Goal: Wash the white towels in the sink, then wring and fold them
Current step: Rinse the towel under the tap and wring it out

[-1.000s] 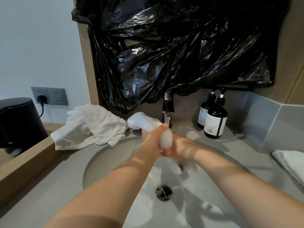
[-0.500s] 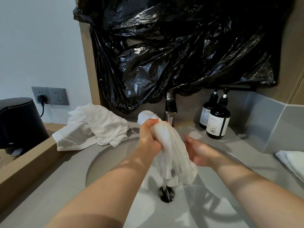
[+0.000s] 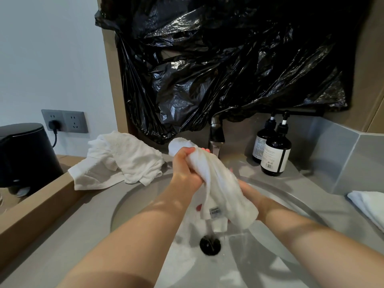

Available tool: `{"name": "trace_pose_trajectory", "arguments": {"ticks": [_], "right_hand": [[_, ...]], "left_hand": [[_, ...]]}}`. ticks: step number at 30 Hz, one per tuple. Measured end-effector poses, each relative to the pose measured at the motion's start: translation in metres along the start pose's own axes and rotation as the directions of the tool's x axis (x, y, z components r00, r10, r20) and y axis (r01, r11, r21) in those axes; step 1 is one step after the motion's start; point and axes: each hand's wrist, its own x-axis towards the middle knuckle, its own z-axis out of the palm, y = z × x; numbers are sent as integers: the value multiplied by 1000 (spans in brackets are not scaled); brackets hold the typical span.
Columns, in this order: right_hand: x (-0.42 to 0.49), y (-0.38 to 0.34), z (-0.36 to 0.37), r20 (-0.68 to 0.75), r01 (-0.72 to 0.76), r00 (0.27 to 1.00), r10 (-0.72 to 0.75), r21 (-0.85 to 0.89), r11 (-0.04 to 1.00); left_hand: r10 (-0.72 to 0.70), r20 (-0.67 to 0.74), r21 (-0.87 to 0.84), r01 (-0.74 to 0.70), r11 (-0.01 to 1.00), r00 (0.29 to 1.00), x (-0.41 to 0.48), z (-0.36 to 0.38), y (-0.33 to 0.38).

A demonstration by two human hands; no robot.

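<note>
I hold a wet white towel (image 3: 220, 183) bunched into a roll over the grey sink (image 3: 137, 204). My left hand (image 3: 185, 169) grips its upper end just below the tap (image 3: 216, 138). Lower down, my right hand (image 3: 249, 194) reaches under and behind the roll; the cloth hides most of its fingers. Water drips from the towel's lower end toward the black drain (image 3: 209, 244). A second white towel (image 3: 120, 161) lies crumpled on the counter left of the basin. At the right edge lies a third white towel (image 3: 369, 206).
Two dark pump bottles (image 3: 274, 154) stand on the counter right of the tap. A black plastic bag (image 3: 218, 63) covers the wall above the tap. A black appliance (image 3: 25, 154) sits at far left, plugged into a wall socket (image 3: 62, 121). A wooden ledge (image 3: 37, 204) borders the counter's left side.
My left hand has lifted the towel's upper end and the roll has stretched out downward. My right hand let go for a moment, then came back onto the lower part.
</note>
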Motion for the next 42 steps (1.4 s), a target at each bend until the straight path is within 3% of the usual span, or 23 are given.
{"name": "trace_pose_trajectory", "arguments": {"ticks": [6, 10, 13, 16, 19, 23, 28, 35, 37, 40, 42], "right_hand": [[1, -7, -26, 193, 48, 981, -34, -70, 996], [3, -11, -24, 383, 64, 919, 93, -377, 924], [4, -11, -14, 291, 87, 952, 97, -558, 825], [-1, -8, 5, 54, 87, 996, -73, -788, 610], [-7, -6, 24, -117, -8, 949, -291, -936, 351], [2, 0, 27, -90, -73, 875, -476, -996, 54], [8, 10, 24, 38, -139, 803, -595, -958, -249], [7, 8, 16, 96, -149, 811, -577, -920, -363], [9, 7, 15, 86, -134, 807, -584, -937, -323], [7, 4, 12, 82, -61, 787, -611, -976, -209], [7, 1, 7, 69, 6, 809, -583, -994, -110]], "left_hand": [[85, -32, 111, -81, 991, 996, 10, -12, 14], [68, -14, 201, -64, 977, 998, 16, -14, 9], [94, -57, 283, -75, 956, 994, 22, -19, 4], [127, -84, 323, -94, 942, 988, 27, -21, 0], [159, -98, 315, -121, 941, 982, 29, -20, -1], [172, -148, 366, -108, 924, 974, 29, -14, -8], [263, -255, 599, -62, 798, 930, 31, -10, -17], [320, -247, 686, -68, 724, 915, 36, -7, -26], [359, -198, 685, -133, 716, 912, 37, -10, -25], [303, -276, 610, -78, 789, 912, 34, -8, -17], [247, -248, 552, -73, 830, 937, 35, -7, -12]]}}
